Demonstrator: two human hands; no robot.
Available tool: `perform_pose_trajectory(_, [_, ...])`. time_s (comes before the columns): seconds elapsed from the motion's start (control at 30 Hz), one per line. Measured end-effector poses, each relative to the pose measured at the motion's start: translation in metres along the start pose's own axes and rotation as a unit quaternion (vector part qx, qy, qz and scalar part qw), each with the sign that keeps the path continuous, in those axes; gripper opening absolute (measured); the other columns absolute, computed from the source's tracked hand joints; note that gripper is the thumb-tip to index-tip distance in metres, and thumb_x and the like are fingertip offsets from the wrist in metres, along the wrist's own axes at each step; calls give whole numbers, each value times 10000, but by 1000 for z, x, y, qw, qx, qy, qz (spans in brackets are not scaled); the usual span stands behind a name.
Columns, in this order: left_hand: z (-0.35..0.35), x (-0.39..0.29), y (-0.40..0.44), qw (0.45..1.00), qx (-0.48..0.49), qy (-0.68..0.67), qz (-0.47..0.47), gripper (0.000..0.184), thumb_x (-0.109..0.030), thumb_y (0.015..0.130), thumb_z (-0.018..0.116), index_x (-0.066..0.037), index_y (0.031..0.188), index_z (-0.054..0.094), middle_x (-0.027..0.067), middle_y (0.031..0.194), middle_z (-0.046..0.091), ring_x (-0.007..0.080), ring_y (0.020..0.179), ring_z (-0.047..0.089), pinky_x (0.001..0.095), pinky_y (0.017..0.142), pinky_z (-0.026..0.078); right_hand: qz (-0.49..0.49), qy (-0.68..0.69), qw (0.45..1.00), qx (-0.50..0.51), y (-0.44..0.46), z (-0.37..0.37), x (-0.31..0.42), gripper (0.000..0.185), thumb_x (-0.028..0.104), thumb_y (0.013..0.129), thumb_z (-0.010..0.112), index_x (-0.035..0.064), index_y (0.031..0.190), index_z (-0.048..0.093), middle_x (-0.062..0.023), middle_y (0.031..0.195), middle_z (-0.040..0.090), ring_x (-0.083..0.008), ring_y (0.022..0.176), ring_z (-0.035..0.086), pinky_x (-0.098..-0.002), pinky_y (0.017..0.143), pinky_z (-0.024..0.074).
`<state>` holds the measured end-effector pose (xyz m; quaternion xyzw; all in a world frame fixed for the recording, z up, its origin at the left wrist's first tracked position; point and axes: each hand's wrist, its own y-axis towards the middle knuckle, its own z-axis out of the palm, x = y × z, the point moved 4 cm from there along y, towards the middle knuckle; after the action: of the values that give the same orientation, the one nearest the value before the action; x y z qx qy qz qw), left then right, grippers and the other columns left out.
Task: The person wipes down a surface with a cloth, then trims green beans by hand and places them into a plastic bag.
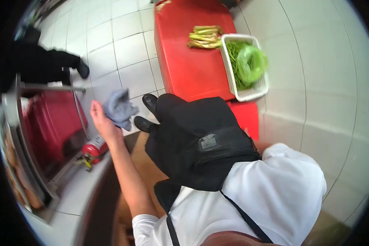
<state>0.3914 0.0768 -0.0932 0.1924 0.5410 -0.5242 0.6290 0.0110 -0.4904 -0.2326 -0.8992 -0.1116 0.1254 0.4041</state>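
Observation:
My left hand (103, 119) is stretched out over the floor and holds a crumpled grey-blue cloth (120, 110), which hangs beside its palm and fingers. Beneath it, a red fire extinguisher (94, 149) stands near my forearm. My right arm is bent back at my side; the hand itself is hidden by my white sleeve and black apron (201, 135). In front of my legs, a red surface (192, 74) bears a bundle of pale green stalks (205, 37) and a white basket (246, 95) with green vegetables and a green plastic bag (251, 63).
Another person in dark clothes (53, 61) is at the upper left, with one shoe on the tiled floor (129, 41). A metal rack (51, 88) with a dark red container (55, 123) stands at the left. A tiled wall (315, 82) runs along the right.

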Motion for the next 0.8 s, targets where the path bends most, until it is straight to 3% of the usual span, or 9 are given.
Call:
perform_pose_trajectory(0.13, [-70,42,-44,981,-120,-151,-28,422,-381,997,509,-40,1243,536,114,1243,588,262,1123,591,428,985,462,-94,-281,930,218,47,-44,10,456,450,943,454,68,1192,449,-205,1104,508,-338,1014,511,-449,856,419])
perform_pose_trajectory(0.27, [-50,65,-126,959,-151,-236,-48,508,-394,1016,365,4,1289,527,147,1313,570,309,1204,555,487,1033,430,-248,-572,657,424,60,-77,67,325,332,974,454,54,997,620,-125,874,687,-244,795,679,-387,700,527])
perform_pose_trajectory(0.3, [-50,81,-132,955,-142,-253,-69,487,-372,1009,380,5,1278,533,153,1307,573,313,1194,560,486,1022,438,-362,-541,679,341,35,-92,114,329,303,981,454,50,949,663,-105,817,732,-220,740,721,-372,661,553])
perform_pose_trajectory(0.33, [-39,95,-135,961,-110,-248,-59,481,-351,1001,407,4,1311,501,167,1334,545,324,1207,545,494,1029,431,-405,-339,831,175,-38,-119,184,371,329,993,440,42,844,624,-79,661,684,-222,659,692,-372,633,530])
perform_pose_trajectory(0.37, [-22,101,-135,965,-74,-248,-50,485,-331,993,433,3,1343,469,181,1361,517,336,1220,530,502,1036,425,-553,-162,805,140,-87,-133,227,352,332,996,460,42,834,578,-65,595,624,-188,569,632,-347,597,506])
perform_pose_trajectory(0.43, [43,109,-143,977,-22,-204,-51,513,-342,990,468,-72,1419,389,173,1413,457,314,1238,497,481,1039,405,-584,164,742,286,-140,-119,275,284,292,963,583,38,1090,578,-82,884,649,-125,764,608,-271,659,495])
perform_pose_trajectory(0.57, [178,116,-186,941,282,-150,-114,572,-408,1030,403,-114,1497,255,178,1485,346,306,1297,417,455,1044,373,-687,264,633,241,-170,-82,309,504,258,888,689,13,1285,498,-103,1155,619,-175,1031,608,-331,864,511])
perform_pose_trajectory(0.67, [183,105,-193,972,202,118,19,594,-378,1021,464,-113,1498,230,177,1480,341,294,1243,466,451,1020,399,-630,411,626,202,-142,-97,332,504,214,861,701,1,1272,502,-146,1188,624,-255,1088,622,-375,898,501])
perform_pose_trajectory(0.8, [113,114,-192,981,115,148,-41,628,-303,980,579,-91,1479,264,160,1410,419,241,1156,538,373,922,467,-676,319,663,25,-128,-134,330,570,205,846,707,14,1325,464,-211,1220,603,-346,1136,599,-442,933,483])
